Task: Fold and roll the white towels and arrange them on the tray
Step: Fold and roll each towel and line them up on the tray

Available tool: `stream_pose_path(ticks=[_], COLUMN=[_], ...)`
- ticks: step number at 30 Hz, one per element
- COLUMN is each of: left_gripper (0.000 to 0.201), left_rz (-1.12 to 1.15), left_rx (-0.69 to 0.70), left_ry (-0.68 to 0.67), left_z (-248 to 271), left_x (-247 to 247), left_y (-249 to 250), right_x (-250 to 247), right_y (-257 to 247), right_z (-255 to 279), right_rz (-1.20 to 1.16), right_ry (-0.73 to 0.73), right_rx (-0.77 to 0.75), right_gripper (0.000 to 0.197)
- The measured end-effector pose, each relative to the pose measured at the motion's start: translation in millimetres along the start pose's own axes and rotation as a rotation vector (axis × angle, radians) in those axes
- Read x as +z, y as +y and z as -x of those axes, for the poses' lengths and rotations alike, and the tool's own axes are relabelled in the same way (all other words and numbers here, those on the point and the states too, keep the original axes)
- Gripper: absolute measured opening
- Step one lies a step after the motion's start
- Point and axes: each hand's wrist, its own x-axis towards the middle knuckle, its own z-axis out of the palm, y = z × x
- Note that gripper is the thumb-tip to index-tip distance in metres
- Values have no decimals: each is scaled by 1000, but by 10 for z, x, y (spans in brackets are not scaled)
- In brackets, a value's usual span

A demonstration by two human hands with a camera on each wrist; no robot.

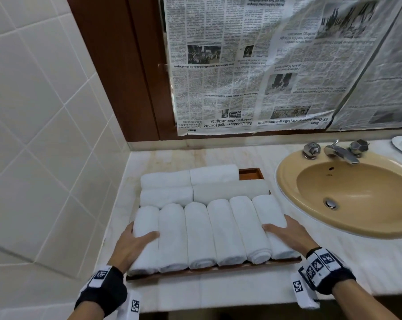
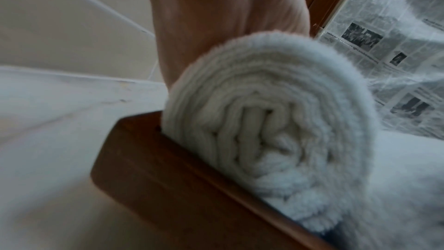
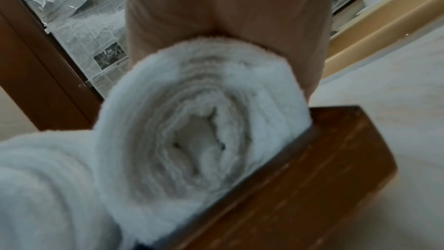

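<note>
towels: ten soft, light rolls (image 1: 196, 234) filled the wooden tray (image 1: 250, 173); I judged they would squash and unroll if gripped loosely.
left hand (image 1: 135, 244): fingers grasping the leftmost roll.
right hand (image 1: 287, 235): fingers probably cupped the rightmost roll; wrist view blurred.
room: sink (image 1: 287, 167) near right, desk (image 1: 218, 294) edge close.

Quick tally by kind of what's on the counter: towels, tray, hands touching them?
Rolled white towels, front row: 6
Rolled white towels, back rows: 4
Wooden tray: 1
Hands on end rolls: 2, left hand and right hand
Total: 13
</note>
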Motion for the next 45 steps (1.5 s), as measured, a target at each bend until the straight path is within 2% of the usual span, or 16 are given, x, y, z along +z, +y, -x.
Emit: stream_pose_path(ticks=[3, 8, 15, 20, 22, 25, 27, 29, 32, 39, 42, 45], left_gripper=[85, 85, 87, 97, 98, 98, 101, 109, 109, 106, 105, 104], left_rz=[-5, -22, -77, -181, -206, -300, -379, -461, -556, -692, -792, -828], left_rx=[-3, -14, -47, -43, -15, 165, 239, 220, 206, 190, 211, 196], left_ry=[-5, -7, 7, 5, 30, 167, 174, 144, 176, 157, 119, 72], left_z=[-12, -1, -63, -46, -4, 144, 287, 434, 538, 508, 497, 486], left_x=[15, 58, 99, 145, 155, 217, 306, 419, 524, 584, 654, 762], left_y=[-1, 65, 187, 243, 260, 246, 231, 231, 240, 310, 414, 508], right_x=[-13, -5, 13, 14, -10, 9, 100, 210, 304, 396, 530, 673], right_y=[-12, 10, 60, 184, 73, -11, 12, 46, 23, -69, -202, -293], right_z=[2, -38, -182, -409, -262, 37, 187, 249, 267, 262, 250, 233], right_rz=[24, 76, 137, 108, 158, 197, 232, 316, 482, 684, 774, 756], right_ry=[-9, -5, 13, -15, 23, 155, 181, 149, 143, 150, 140, 109], right_rx=[6, 20, 42, 100, 64, -129, -237, -243, -227, -220, -278, -259], right_gripper=[55, 60, 83, 100, 103, 97, 99, 107, 112, 106, 94, 82])
